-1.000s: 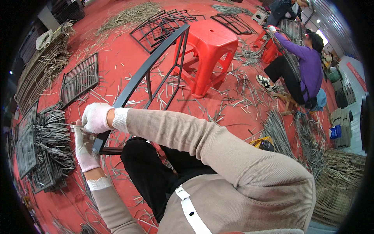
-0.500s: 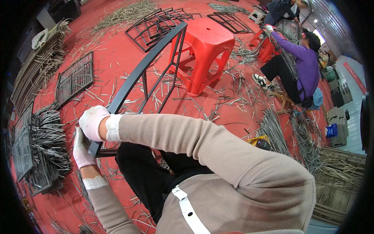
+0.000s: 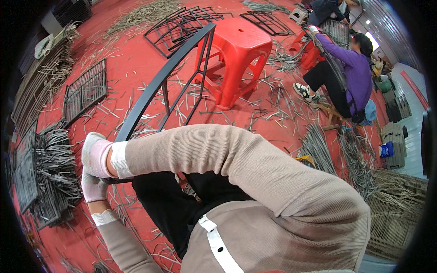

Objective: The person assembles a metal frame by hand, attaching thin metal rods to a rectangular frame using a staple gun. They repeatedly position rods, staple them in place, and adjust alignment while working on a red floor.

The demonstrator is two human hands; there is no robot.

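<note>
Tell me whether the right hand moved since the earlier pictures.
Yes: the right hand has moved, mainly downward in view, farther from the red stool.

The floor (image 3: 120, 57) is red. A red plastic stool (image 3: 234, 50) stands on it near the middle, a low wooden stool (image 3: 331, 119) farther right. At upper right, a silvery ribbed wall (image 3: 387, 27) rises beside a bright white window (image 3: 372, 40) and a small light (image 3: 368, 22).

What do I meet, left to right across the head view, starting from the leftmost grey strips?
Grey strips, gloved right hand, dark metal frame, red plastic stool, co-worker in purple, blue package.
</note>
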